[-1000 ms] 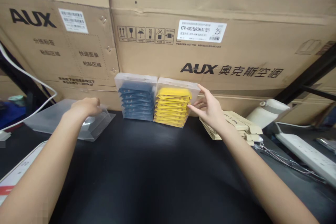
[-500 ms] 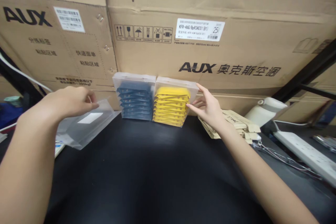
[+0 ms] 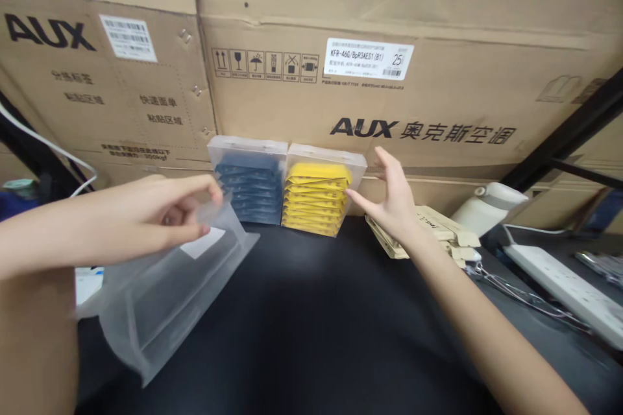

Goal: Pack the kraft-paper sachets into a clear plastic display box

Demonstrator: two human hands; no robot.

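My left hand (image 3: 165,211) pinches the top edge of an empty translucent plastic box (image 3: 165,288) and holds it tilted above the black table (image 3: 311,337). My right hand (image 3: 389,198) is open, fingers spread, its fingertips at the right side of a clear box of yellow packets (image 3: 318,194). Right beside that box on the left stands a clear box of blue packets (image 3: 249,180). Both boxes lean against the cardboard cartons behind.
Large AUX cardboard cartons (image 3: 389,78) wall off the back. A stack of beige paper sleeves (image 3: 438,233) lies right of my right hand. A white device (image 3: 491,204), a white power strip (image 3: 564,285) and thin cables sit at the right. A white cable (image 3: 48,149) hangs at left.
My left hand lifted the translucent box off the table and carried it rightward, toward the middle. My right hand opened its fingers slightly at the yellow box.
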